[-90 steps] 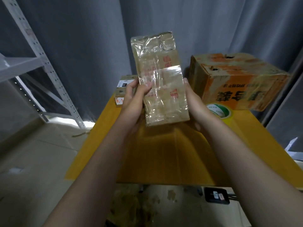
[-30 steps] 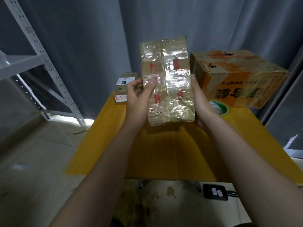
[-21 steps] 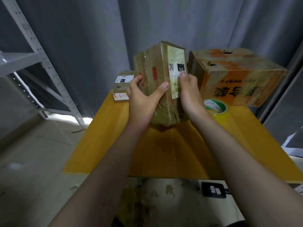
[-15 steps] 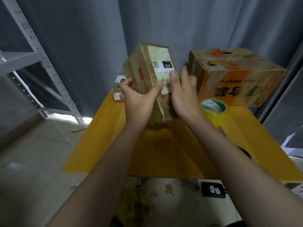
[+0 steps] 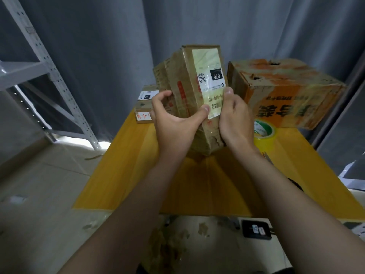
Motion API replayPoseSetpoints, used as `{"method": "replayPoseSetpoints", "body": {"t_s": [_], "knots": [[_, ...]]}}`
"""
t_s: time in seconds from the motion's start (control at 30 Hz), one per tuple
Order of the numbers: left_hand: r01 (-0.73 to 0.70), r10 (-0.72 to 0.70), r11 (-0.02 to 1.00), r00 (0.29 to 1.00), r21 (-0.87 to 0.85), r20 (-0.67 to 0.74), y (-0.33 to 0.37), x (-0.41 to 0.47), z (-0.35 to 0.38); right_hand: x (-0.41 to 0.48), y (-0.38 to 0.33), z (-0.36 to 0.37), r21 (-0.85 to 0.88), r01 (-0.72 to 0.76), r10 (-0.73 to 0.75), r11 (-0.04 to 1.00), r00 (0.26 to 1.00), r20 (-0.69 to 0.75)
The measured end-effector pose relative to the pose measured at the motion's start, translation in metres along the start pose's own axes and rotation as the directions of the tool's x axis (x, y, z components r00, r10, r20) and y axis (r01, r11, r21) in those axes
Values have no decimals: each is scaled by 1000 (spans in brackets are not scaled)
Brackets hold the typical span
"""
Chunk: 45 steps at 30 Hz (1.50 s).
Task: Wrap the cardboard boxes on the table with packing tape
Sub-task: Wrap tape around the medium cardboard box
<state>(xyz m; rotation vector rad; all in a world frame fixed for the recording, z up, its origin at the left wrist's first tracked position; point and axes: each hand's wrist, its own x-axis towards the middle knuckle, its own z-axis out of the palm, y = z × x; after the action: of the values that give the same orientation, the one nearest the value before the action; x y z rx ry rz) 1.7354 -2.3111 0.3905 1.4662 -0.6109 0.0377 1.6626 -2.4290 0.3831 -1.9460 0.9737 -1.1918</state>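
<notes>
A tape-covered cardboard box (image 5: pixel 189 91) with a white shipping label marked 070 is held upright above the yellow table (image 5: pixel 126 175). My left hand (image 5: pixel 173 123) grips its left side, thumb pressed on the label's lower edge. My right hand (image 5: pixel 235 119) grips its right side, thumb on the label. A roll of yellow packing tape (image 5: pixel 263 135) lies on the table just right of my right hand. A large orange-printed cardboard box (image 5: pixel 286 95) stands at the back right. Two small stacked boxes (image 5: pixel 145 107) sit at the back left.
A grey metal shelf frame (image 5: pixel 49 76) stands to the left of the table. Grey curtains hang behind. A black power strip (image 5: pixel 256 231) lies on the floor under the table's near edge. Brown scraps (image 5: pixel 167 250) litter the floor between my arms.
Both hands have turned the box from its shiny taped face to an edge and the labelled face. It now sits tilted, slightly right of where it was half a second ago.
</notes>
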Motion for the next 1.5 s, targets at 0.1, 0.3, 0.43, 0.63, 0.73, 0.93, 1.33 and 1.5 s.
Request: {"method": "replayPoseSetpoints", "body": {"t_s": [0.1, 0.3, 0.43, 0.63, 0.73, 0.93, 1.33, 1.5], "knots": [[-12, 12, 1000, 1000, 5, 23, 1, 1, -2, 7, 7, -1, 22, -48, 48, 999, 999, -22], [-36, 37, 998, 999, -50, 34, 0, 5, -6, 16, 9, -8, 116, -24, 40, 993, 989, -140], [-9, 16, 994, 998, -112, 61, -1, 12, -13, 9, -2, -11, 241, -143, 142, 960, 990, 22], [182, -110, 917, 971, -355, 213, -4, 35, -31, 12, -13, -29, 387, -429, 220, 817, 850, 478], [171, -84, 945, 951, -280, 298, -6, 34, -32, 7, -17, -25, 329, -426, 169, 843, 790, 589], [-14, 21, 999, 976, -34, 215, -11, 36, -29, 13, -15, -17, 267, -361, 226, 893, 875, 427], [173, -179, 983, 977, 64, 115, -9, 5, 2, -21, -42, 7, -110, -102, 125, 989, 966, 225], [173, -179, 980, 982, 99, 53, -12, -5, 14, -28, -44, 10, -247, -16, 58, 969, 985, 164]]}}
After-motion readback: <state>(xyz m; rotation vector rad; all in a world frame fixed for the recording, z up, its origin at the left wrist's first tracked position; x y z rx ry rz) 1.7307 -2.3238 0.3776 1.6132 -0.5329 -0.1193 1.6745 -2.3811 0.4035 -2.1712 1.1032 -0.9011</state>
